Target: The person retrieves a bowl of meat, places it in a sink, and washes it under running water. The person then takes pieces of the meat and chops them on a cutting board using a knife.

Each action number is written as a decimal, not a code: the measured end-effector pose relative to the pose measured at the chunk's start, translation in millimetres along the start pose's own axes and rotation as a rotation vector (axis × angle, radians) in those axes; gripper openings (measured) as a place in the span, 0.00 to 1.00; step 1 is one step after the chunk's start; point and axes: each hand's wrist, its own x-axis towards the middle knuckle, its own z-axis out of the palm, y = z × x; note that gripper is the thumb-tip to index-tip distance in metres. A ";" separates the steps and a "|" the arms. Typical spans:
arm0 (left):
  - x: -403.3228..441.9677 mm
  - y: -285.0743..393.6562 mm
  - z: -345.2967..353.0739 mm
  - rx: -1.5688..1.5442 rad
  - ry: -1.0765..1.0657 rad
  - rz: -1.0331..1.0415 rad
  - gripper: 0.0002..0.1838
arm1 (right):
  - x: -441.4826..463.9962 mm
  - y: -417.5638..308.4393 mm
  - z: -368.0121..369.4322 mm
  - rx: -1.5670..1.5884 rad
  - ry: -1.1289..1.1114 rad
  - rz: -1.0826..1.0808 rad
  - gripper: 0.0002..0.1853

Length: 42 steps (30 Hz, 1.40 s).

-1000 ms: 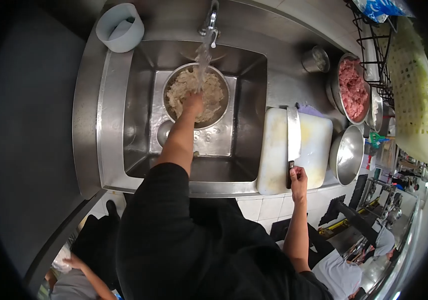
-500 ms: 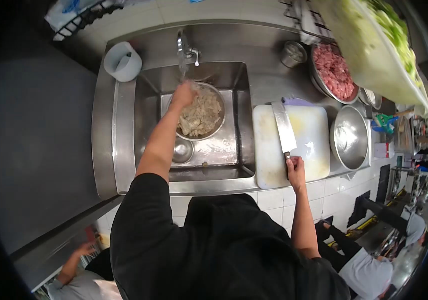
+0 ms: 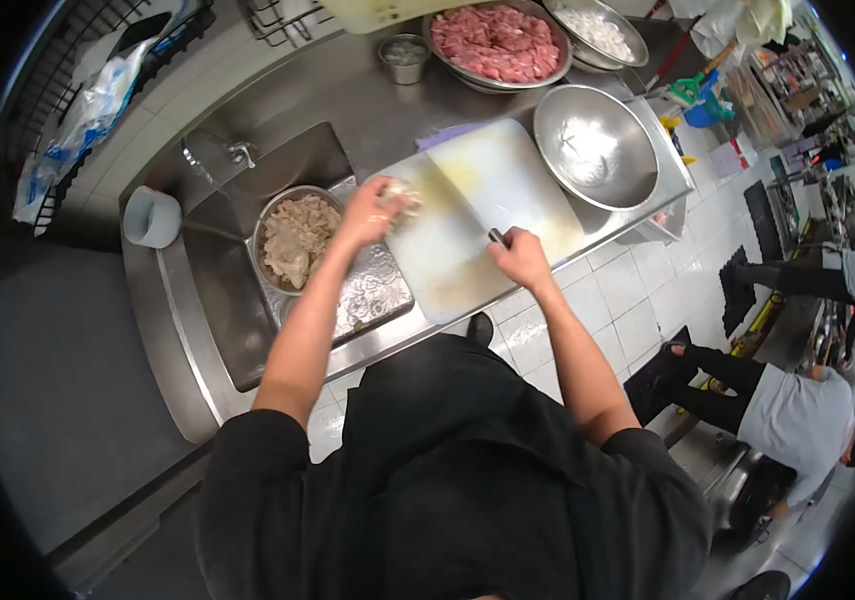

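Held pale pieces (image 3: 405, 203) clamped in the left fingers (image 3: 379, 189), over or at the near-left part of the board (image 3: 523, 185); could not tell whether touching it. Had the right fingers (image 3: 521, 238) wrapped around the handle of the knife (image 3: 496, 237), blade pointing away from them across the board. Had the sink (image 3: 373, 298), with a bowl (image 3: 256, 246) of similar food inside, left of the left fingers; had a shiny bowl (image 3: 600, 150) beyond and right of the right fingers.
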 end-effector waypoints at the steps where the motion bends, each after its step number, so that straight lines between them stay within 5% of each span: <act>1: -7.0 15.2 28.9 -0.051 -0.026 -0.040 0.26 | -8.0 3.8 -16.1 0.066 0.018 0.036 0.24; 3: -21.6 25.7 70.8 -0.104 -0.057 -0.078 0.27 | -22.6 21.5 -30.1 0.126 0.091 0.040 0.25; 5: -32.5 15.3 104.0 0.424 -0.037 0.052 0.27 | -46.9 15.7 -43.9 0.160 0.152 0.055 0.26; 9: -42.1 19.6 107.5 0.456 -0.002 -0.028 0.25 | -82.6 0.6 -59.0 0.261 0.182 0.015 0.24; 11: -39.1 8.8 106.8 0.361 0.198 0.359 0.19 | -84.5 -0.9 -55.6 0.277 0.146 -0.046 0.18; 14: -27.4 -1.6 114.2 0.349 -0.043 0.533 0.14 | -60.3 44.9 -13.5 -0.067 0.055 -0.081 0.16; 17: -22.8 3.3 121.3 0.441 -0.067 0.647 0.13 | -64.1 22.2 -7.4 -0.076 0.033 -0.097 0.13; 26: -24.8 -5.9 133.4 0.301 -0.005 0.663 0.12 | -78.7 -18.1 -22.7 -0.254 -0.172 -0.067 0.12; 35: -24.0 -17.7 135.2 0.205 0.019 0.661 0.13 | 7.4 -9.2 23.4 -0.055 -0.079 -0.112 0.12; 42: -21.2 -14.4 119.2 0.287 -0.058 0.676 0.14 | -62.8 -29.1 -15.9 -0.119 -0.143 -0.038 0.12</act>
